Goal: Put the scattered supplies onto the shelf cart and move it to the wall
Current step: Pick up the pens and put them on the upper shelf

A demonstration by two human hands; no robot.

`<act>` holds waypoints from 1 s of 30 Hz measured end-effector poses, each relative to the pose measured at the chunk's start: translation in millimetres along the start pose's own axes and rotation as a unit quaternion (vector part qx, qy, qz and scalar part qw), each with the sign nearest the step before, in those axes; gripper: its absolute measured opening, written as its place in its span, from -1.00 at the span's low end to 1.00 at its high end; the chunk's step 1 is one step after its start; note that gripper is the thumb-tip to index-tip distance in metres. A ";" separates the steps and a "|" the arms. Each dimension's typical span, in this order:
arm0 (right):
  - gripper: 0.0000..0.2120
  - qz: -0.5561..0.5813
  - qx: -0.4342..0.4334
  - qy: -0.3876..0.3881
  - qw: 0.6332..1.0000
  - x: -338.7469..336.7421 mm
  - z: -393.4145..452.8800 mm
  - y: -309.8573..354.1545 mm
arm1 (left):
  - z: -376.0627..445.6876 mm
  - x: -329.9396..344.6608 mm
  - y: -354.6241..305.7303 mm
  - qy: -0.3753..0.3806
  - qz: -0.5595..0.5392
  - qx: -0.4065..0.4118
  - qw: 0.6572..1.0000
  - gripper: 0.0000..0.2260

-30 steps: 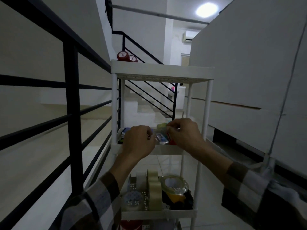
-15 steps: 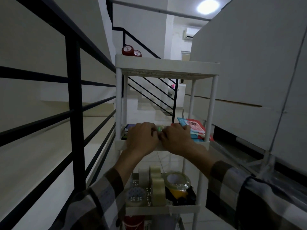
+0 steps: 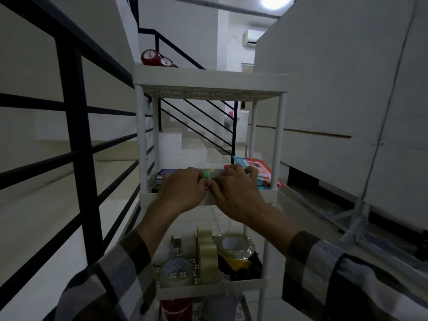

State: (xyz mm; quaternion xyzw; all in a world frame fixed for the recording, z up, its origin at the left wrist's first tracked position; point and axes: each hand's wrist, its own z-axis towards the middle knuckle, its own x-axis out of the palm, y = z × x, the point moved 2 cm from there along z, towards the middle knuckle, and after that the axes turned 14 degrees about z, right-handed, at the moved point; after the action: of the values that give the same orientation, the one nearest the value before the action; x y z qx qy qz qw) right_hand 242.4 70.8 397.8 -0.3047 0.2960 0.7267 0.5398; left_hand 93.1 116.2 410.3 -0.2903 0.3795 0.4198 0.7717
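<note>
In the middle of the frame stands the white shelf cart (image 3: 209, 77). Both hands rest on the front edge of its middle shelf. The left hand (image 3: 183, 191) and the right hand (image 3: 236, 193) are curled, thumbs touching. Whether they pinch the small shiny packet (image 3: 212, 173) between them, I cannot tell. Tape rolls (image 3: 208, 256) sit on the lower shelf, low in the frame.

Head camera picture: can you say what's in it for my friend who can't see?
Two hands, left hand and right hand, rest together on the middle shelf edge of a white shelf cart. Tape rolls sit on the shelf below, beside a black stair railing.
</note>
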 end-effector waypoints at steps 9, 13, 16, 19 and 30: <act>-0.67 0.077 -0.035 -0.019 0.996 -4.3 -5.4 -18.3 | 1.0 -1.0 3.7 -0.016 -0.002 0.000 1.000 -0.80; -0.63 0.043 -0.052 -0.050 0.997 -2.4 -8.6 -16.2 | -0.2 -0.9 -1.2 -0.032 0.020 0.015 0.999 -0.82; -0.62 0.020 -0.060 -0.060 0.996 0.8 -9.7 -14.2 | -1.0 1.8 -1.5 -0.050 0.026 0.019 0.998 -0.78; -0.60 0.001 -0.058 -0.063 0.996 4.4 -10.4 -11.6 | -1.4 2.3 -0.5 -0.038 0.008 0.015 0.999 -0.76; -0.51 -0.016 -0.086 -0.053 0.995 4.7 -12.1 -12.9 | -6.4 -0.6 -0.4 -0.048 0.026 -0.013 0.998 -0.70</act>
State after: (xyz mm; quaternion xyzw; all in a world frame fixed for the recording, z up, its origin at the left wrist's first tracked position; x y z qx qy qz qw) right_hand 255.3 67.5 385.1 -0.3155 0.1984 0.7562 0.5378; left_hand 91.1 111.0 407.4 -0.2692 0.3441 0.4583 0.7740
